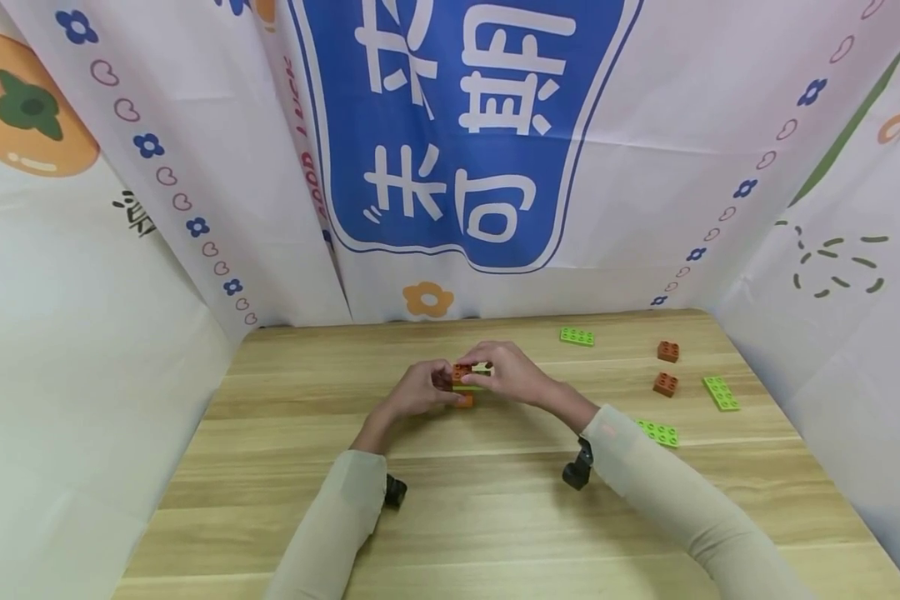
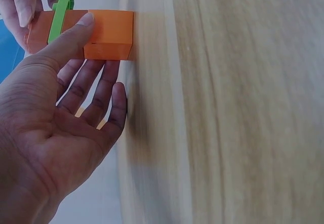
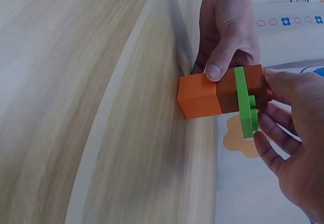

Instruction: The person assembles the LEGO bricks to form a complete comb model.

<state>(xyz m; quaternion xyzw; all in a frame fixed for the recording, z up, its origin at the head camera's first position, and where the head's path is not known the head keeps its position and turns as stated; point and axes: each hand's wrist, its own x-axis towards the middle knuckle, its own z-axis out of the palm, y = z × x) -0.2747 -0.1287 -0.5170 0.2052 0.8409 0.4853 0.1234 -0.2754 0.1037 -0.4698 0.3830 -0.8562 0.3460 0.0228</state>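
Between the two hands stands a small upright stack of toy bricks. At its base is an orange brick (image 3: 197, 96), then a brown brick (image 3: 228, 93), a thin green plate (image 3: 244, 105) jutting out to one side, and another brown brick (image 3: 258, 85) on top. My left hand (image 1: 418, 388) grips the lower stack, its thumb over the joint of the orange and lower brown bricks, fingers behind. With thumb and fingers, my right hand (image 1: 516, 373) pinches the top brown brick; its lower fingers curl near the green plate's end. The fingers partly hide the stack in the head view.
On the wooden table (image 1: 480, 517), to the right, lie two brown bricks (image 1: 668, 351) and a green plate (image 1: 721, 393). Another green plate (image 1: 658, 433) is partly behind the right sleeve; one more green plate (image 1: 577, 336) lies near the back edge. Printed cloth (image 1: 645, 167) encloses the table.
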